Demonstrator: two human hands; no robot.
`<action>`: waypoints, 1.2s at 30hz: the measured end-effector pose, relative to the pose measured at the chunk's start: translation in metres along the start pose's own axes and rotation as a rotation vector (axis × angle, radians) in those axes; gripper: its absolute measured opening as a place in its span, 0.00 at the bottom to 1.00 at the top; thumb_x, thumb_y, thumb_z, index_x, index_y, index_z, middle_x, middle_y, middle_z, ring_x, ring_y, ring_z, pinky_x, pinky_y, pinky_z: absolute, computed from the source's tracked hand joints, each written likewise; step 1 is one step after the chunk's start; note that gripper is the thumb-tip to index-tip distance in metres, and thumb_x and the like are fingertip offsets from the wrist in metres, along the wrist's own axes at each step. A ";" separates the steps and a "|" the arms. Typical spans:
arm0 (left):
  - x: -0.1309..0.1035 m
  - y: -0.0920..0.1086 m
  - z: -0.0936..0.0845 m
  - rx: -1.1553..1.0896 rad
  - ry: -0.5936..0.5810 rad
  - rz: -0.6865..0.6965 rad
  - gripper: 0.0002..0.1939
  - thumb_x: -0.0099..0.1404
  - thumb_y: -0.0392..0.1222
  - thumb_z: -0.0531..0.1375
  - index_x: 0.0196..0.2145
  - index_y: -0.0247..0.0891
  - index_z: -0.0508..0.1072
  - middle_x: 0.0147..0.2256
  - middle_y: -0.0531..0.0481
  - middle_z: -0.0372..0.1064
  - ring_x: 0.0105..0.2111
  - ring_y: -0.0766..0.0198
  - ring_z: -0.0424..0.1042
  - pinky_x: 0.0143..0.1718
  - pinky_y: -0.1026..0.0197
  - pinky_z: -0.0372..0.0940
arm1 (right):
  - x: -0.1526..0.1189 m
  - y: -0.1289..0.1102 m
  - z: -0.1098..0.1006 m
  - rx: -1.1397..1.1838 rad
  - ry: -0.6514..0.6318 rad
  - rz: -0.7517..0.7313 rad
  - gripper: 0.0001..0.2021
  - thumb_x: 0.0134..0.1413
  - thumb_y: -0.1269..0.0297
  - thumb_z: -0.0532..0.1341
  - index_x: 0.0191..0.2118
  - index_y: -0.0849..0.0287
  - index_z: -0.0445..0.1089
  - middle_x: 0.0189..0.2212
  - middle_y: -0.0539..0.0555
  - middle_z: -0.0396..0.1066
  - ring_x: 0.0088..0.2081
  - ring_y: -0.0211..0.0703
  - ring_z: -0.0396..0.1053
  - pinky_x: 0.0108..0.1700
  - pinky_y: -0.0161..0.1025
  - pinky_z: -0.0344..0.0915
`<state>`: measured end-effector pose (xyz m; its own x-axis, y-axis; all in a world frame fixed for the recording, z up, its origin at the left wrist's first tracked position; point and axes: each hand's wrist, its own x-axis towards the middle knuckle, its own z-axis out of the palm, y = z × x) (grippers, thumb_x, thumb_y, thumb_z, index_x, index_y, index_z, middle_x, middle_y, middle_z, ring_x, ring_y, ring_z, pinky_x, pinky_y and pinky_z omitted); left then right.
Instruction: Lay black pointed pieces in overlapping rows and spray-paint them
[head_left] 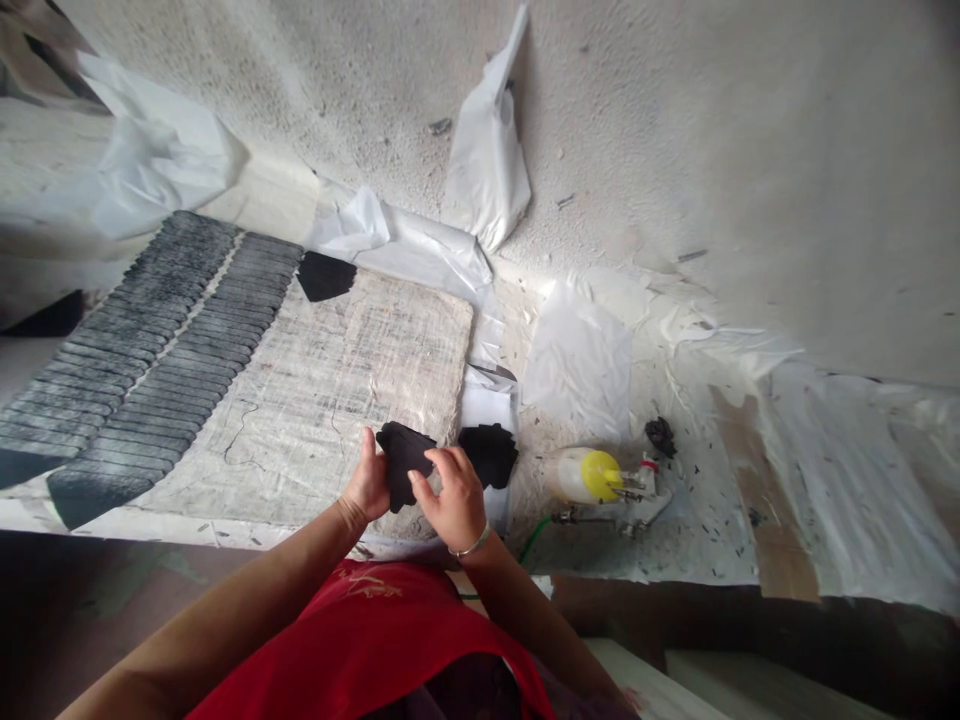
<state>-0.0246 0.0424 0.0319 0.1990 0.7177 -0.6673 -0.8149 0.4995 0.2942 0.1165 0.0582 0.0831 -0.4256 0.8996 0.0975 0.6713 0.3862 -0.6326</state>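
My left hand holds a stack of black pieces by its left side, thumb raised. On the stack's right side, my right hand has its thumb and index finger close to the surface; whether they pinch a piece is too small to tell. A second black stack lies just right of my hands on white paper. Overlapping dark pieces in two rows cover the left part of a cloth-covered board. One black piece lies flat at the board's top edge.
A spray gun with a yellow-and-white cup and green hose lies to the right. Behind it sits a crumpled black scrap. White plastic sheets and a brown tape strip cover the table. A rough wall rises behind.
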 end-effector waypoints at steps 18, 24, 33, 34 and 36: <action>-0.007 -0.001 0.010 -0.099 -0.040 0.026 0.42 0.56 0.71 0.45 0.43 0.27 0.73 0.33 0.36 0.74 0.39 0.50 0.74 0.35 0.57 0.70 | 0.012 -0.011 0.003 -0.260 -0.114 0.023 0.04 0.51 0.69 0.60 0.29 0.56 0.64 0.30 0.52 0.65 0.35 0.43 0.63 0.40 0.38 0.59; -0.009 0.002 0.012 -0.108 -0.034 0.024 0.41 0.58 0.70 0.44 0.43 0.26 0.73 0.34 0.35 0.74 0.38 0.51 0.74 0.35 0.57 0.70 | 0.019 -0.015 -0.001 -0.303 -0.142 0.040 0.05 0.50 0.71 0.60 0.34 0.57 0.64 0.32 0.54 0.68 0.37 0.45 0.65 0.40 0.40 0.60; -0.008 0.001 0.009 -0.191 -0.121 0.021 0.41 0.60 0.68 0.43 0.46 0.25 0.71 0.34 0.35 0.75 0.37 0.52 0.74 0.40 0.56 0.69 | 0.028 -0.004 0.006 -0.212 -0.183 0.231 0.06 0.51 0.67 0.61 0.36 0.58 0.65 0.29 0.51 0.70 0.33 0.41 0.67 0.37 0.36 0.61; -0.008 0.000 0.008 -0.201 -0.120 0.025 0.41 0.59 0.68 0.43 0.46 0.25 0.71 0.34 0.36 0.75 0.37 0.53 0.74 0.40 0.56 0.69 | 0.028 -0.004 0.006 -0.209 -0.184 0.226 0.04 0.50 0.67 0.61 0.34 0.57 0.65 0.27 0.50 0.69 0.32 0.41 0.67 0.37 0.36 0.61; -0.006 0.000 0.008 -0.208 -0.094 0.033 0.41 0.59 0.69 0.44 0.44 0.26 0.72 0.33 0.37 0.75 0.37 0.53 0.75 0.40 0.56 0.69 | 0.028 -0.005 0.007 -0.198 -0.159 0.182 0.02 0.51 0.68 0.60 0.30 0.57 0.65 0.27 0.50 0.67 0.33 0.41 0.66 0.37 0.36 0.61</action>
<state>-0.0217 0.0423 0.0416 0.2118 0.7789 -0.5903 -0.9145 0.3711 0.1614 0.0971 0.0803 0.0836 -0.3669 0.9204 -0.1349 0.8436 0.2680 -0.4653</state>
